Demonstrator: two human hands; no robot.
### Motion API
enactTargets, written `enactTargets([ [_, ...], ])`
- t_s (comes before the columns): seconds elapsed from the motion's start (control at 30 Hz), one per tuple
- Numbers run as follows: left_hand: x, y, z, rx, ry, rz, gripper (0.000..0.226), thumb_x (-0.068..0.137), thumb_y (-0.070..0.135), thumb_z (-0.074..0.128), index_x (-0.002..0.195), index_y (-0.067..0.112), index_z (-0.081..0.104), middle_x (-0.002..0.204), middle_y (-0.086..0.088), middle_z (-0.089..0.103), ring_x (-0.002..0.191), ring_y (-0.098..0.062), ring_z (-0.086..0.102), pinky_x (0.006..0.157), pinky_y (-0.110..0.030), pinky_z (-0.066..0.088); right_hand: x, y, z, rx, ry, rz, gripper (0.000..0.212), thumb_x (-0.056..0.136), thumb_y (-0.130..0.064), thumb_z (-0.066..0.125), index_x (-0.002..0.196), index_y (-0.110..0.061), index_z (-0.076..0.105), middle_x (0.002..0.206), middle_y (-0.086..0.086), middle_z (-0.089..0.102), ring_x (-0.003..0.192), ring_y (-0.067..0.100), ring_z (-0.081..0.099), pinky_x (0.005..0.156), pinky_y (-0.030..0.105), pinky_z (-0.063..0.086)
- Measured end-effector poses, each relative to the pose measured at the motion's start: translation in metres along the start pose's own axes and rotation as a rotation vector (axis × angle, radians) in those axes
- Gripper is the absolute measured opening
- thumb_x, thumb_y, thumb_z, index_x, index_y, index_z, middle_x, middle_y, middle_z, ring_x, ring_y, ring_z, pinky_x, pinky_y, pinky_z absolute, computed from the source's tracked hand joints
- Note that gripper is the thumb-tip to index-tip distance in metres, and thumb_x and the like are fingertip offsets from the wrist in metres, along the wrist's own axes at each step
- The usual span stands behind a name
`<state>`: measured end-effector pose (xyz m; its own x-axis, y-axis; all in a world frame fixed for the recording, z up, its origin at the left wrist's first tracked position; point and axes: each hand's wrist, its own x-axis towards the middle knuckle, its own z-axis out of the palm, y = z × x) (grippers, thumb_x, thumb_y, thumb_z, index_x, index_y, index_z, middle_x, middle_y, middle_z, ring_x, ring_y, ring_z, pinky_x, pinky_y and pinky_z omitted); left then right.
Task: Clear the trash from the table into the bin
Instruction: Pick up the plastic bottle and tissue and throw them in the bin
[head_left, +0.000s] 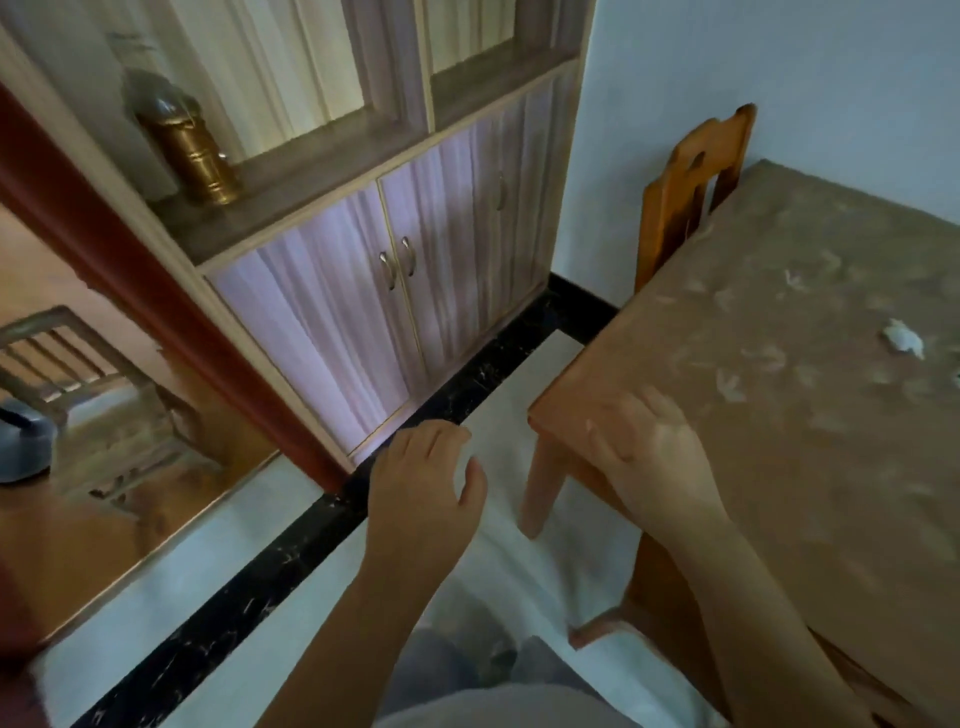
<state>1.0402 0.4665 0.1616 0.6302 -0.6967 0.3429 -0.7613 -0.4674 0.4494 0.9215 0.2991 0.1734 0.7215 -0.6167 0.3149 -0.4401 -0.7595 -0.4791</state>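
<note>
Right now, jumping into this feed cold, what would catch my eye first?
Two bare hands fill the middle: the left hand hangs open over the floor, the right hand rests on the table corner. A crumpled white paper scrap lies near the table's right edge. A brass canister stands on the cabinet shelf, upper left. No bin shows.

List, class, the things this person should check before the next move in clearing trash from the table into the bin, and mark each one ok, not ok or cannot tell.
1. Trash located: ok. A crumpled white tissue lies on the table, near the right edge of the view.
2. Left hand free: ok, open and empty over the floor.
3. Right hand free: ok, fingers spread over the table corner, no grip on anything.
4. Bin located: not ok, none in view.
5. Other trash: cannot tell; a scrap shows at the frame's edge.
</note>
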Motion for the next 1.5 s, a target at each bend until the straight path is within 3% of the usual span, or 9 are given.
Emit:
enactTargets([
  [0.07,0.027,-0.005,0.015,-0.033,-0.060,0.046,0.027,0.079,0.023,0.045,0.086,0.005,0.064,0.081,-0.008,0.065,0.070,-0.026,0.058,0.062,-0.035,0.049,0.012,0.014,0.004,-0.033,0.007,0.069,0.027,0.079,-0.025,0.051,0.090,-0.003,0.062,0.088,0.018,0.062,0.082,0.030,0.053,0.070,0.041,0.049],
  [0.2,0.084,-0.016,0.045,-0.091,-0.164,0.165,0.030,0.080,0.026,0.044,0.088,0.006,0.065,0.085,-0.008,0.066,0.074,-0.027,0.061,0.063,-0.037,0.051,0.032,0.040,0.016,-0.136,0.016,0.266,0.010,0.076,-0.012,0.064,0.077,-0.002,0.061,0.076,0.013,0.058,0.067,0.033,0.051,0.053,0.039,0.047],
  [0.33,0.157,-0.024,0.067,-0.157,-0.234,0.328,0.032,0.080,0.027,0.044,0.088,0.005,0.065,0.087,-0.009,0.067,0.077,-0.028,0.063,0.063,-0.038,0.053,0.061,0.049,0.023,-0.217,0.068,0.455,0.020,0.073,-0.009,0.069,0.092,-0.006,0.065,0.089,0.013,0.063,0.079,0.034,0.057,0.063,0.040,0.049],
  [0.57,0.251,0.006,0.106,-0.237,-0.309,0.593,0.031,0.080,0.026,0.045,0.086,0.005,0.066,0.084,-0.008,0.067,0.074,-0.027,0.062,0.065,-0.031,0.049,0.107,0.059,0.012,-0.287,0.229,0.644,0.022,0.076,-0.013,0.068,0.097,-0.010,0.064,0.095,0.009,0.064,0.088,0.030,0.059,0.072,0.041,0.050],
  [0.77,0.280,0.067,0.163,-0.302,-0.429,0.724,0.028,0.083,0.027,0.046,0.092,0.009,0.065,0.093,-0.005,0.065,0.084,-0.024,0.061,0.069,-0.035,0.052,0.090,0.116,-0.018,-0.357,0.314,0.832,0.021,0.074,-0.012,0.070,0.094,-0.008,0.065,0.090,0.011,0.064,0.082,0.033,0.060,0.068,0.040,0.049],
  [1.07,0.301,0.198,0.254,-0.277,-0.413,0.838,0.016,0.073,0.011,0.071,0.087,0.006,0.067,0.091,-0.007,0.067,0.084,-0.027,0.061,0.075,-0.028,0.041,0.063,0.232,-0.079,-0.362,0.407,0.968,0.023,0.070,-0.008,0.073,0.091,-0.005,0.065,0.084,0.013,0.064,0.077,0.037,0.059,0.063,0.041,0.049],
  [1.27,0.314,0.271,0.319,-0.333,-0.401,0.852,0.031,0.077,0.025,0.044,0.087,0.005,0.066,0.093,-0.009,0.066,0.083,-0.030,0.060,0.076,-0.034,0.043,0.058,0.316,-0.108,-0.331,0.402,1.013,0.024,0.073,-0.010,0.069,0.096,-0.005,0.064,0.087,0.013,0.062,0.080,0.034,0.057,0.063,0.041,0.048],
  [1.4,0.322,0.309,0.365,-0.345,-0.403,0.850,0.032,0.077,0.024,0.044,0.088,0.005,0.066,0.094,-0.010,0.066,0.083,-0.031,0.061,0.072,-0.035,0.048,0.065,0.370,-0.119,-0.304,0.437,1.044,0.026,0.077,-0.012,0.065,0.102,-0.005,0.062,0.094,0.014,0.061,0.087,0.034,0.055,0.065,0.039,0.046],
  [1.5,0.327,0.330,0.404,-0.348,-0.427,0.839,0.021,0.076,0.017,0.056,0.089,0.003,0.066,0.094,-0.011,0.066,0.084,-0.032,0.061,0.074,-0.036,0.047,0.074,0.413,-0.122,-0.256,0.459,1.086,0.026,0.080,-0.013,0.062,0.104,-0.004,0.060,0.095,0.015,0.059,0.089,0.034,0.053,0.063,0.034,0.041],
])
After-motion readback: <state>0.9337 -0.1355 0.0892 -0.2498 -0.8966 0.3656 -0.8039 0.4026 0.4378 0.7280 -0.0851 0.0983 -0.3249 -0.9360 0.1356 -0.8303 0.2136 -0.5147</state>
